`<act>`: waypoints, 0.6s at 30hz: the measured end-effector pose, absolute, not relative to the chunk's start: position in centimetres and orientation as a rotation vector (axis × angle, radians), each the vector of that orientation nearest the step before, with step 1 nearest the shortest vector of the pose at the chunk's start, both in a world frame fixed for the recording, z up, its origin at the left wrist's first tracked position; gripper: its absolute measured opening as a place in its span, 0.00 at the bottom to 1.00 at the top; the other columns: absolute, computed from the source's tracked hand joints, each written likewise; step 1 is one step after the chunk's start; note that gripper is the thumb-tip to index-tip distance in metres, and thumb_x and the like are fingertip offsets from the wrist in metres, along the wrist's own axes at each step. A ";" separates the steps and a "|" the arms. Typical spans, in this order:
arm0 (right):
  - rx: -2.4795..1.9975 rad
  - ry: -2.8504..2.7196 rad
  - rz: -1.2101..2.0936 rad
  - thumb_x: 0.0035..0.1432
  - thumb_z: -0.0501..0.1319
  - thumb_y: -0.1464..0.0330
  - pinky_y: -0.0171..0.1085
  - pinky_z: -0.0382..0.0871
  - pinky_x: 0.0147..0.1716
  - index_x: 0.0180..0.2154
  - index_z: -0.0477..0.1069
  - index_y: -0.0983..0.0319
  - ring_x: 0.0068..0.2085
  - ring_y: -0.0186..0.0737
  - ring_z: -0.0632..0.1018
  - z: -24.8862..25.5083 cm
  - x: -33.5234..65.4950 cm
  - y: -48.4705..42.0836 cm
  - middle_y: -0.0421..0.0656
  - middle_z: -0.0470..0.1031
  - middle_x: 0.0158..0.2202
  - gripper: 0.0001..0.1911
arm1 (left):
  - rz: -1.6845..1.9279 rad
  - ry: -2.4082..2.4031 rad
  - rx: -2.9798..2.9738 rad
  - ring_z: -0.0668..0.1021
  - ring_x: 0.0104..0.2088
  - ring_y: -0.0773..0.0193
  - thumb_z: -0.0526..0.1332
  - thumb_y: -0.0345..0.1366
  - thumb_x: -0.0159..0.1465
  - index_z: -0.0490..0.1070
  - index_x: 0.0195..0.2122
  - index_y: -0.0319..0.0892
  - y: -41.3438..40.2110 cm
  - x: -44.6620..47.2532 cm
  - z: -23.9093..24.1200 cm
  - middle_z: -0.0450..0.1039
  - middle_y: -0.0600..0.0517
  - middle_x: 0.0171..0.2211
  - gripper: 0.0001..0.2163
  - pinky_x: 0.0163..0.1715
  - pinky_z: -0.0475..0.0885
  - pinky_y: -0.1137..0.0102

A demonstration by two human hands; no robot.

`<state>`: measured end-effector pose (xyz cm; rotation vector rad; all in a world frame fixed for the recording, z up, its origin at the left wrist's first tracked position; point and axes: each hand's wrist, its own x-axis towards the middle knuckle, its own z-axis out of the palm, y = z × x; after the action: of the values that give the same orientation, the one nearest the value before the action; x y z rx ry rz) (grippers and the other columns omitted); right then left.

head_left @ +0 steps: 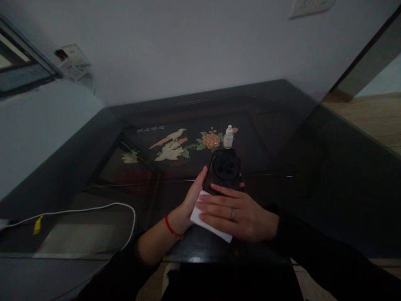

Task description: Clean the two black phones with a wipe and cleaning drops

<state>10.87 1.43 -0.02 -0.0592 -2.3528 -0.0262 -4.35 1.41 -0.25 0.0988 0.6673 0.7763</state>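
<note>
My left hand (191, 200) is wrapped round the lower part of a black phone (224, 169), held back side up so its round camera cluster shows. A red string circles that wrist. My right hand (238, 213), with a ring on one finger, lies over the phone's lower half with flat fingers pressing a white folded cloth (206, 221) against it. A small clear dropper bottle (228, 137) with a white cap stands upright on the table just beyond the phone.
A dark glossy table (297, 167) with an inlaid bird and flower picture (184, 144) fills the view, set into a wall corner. A white cable (94, 207) with a yellow tag loops at the left. Wall sockets (73, 62) sit on the left wall.
</note>
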 end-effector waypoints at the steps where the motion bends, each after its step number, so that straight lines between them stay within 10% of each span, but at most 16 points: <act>1: -0.019 -2.359 -0.035 0.64 0.53 0.75 0.49 0.64 0.60 0.47 0.72 0.68 0.55 0.43 0.74 0.0 10.8 1.2 0.47 0.77 0.50 0.13 | 0.809 0.670 0.131 0.79 0.35 0.58 0.39 0.51 0.69 0.68 0.56 0.32 1.5 -4.2 -0.1 0.79 0.44 0.33 0.31 0.44 0.70 0.63; 8: -0.358 -2.284 0.015 0.64 0.51 0.75 0.54 0.65 0.58 0.51 0.69 0.67 0.58 0.44 0.72 0.1 12.1 2.8 0.52 0.75 0.52 0.16 | 0.941 0.688 -0.018 0.74 0.23 0.66 0.49 0.48 0.68 0.73 0.50 0.33 1.4 -4.8 0.3 0.75 0.51 0.23 0.24 0.37 0.70 0.71; 18: -0.254 -2.275 0.048 0.63 0.53 0.75 0.53 0.64 0.59 0.50 0.70 0.66 0.57 0.44 0.73 0.3 12.2 2.6 0.51 0.76 0.51 0.15 | 0.987 0.669 0.169 0.79 0.35 0.61 0.46 0.48 0.68 0.66 0.59 0.37 1.8 -5.4 0.7 0.79 0.46 0.41 0.26 0.46 0.70 0.67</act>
<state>12.24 2.64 0.33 -0.2542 -2.2754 0.0480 -5.37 1.80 0.72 0.1693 0.6692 0.9874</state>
